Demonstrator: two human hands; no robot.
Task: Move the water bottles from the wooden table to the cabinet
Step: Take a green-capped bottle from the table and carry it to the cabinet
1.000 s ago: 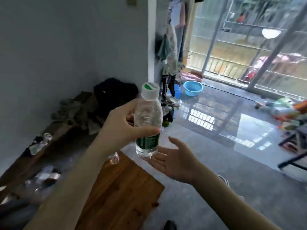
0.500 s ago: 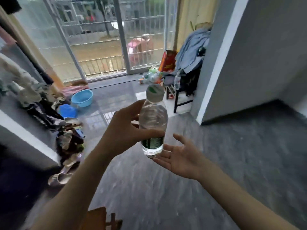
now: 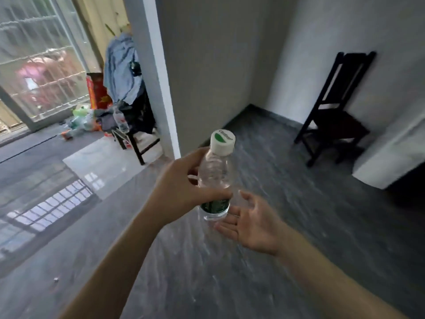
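Observation:
My left hand (image 3: 181,187) grips a clear water bottle (image 3: 216,173) around its middle and holds it upright in the air in front of me. The bottle has a white cap with a green mark and a green label near its base. Just under and to the right of the bottle's base, my right hand (image 3: 250,222) is open with its palm up, not closed on anything. Neither the wooden table nor a cabinet shows in the view.
A dark wooden chair (image 3: 333,111) stands against the white wall at the right. A white pillar (image 3: 156,72) divides the room. Behind it, another chair (image 3: 135,125) holds clothes and a second bottle (image 3: 120,119). Grey floor lies ahead.
The view has swung to the right, from the wooden table past the balcony door to a corner with a dark chair. Both hands keep the same pose around the bottle.

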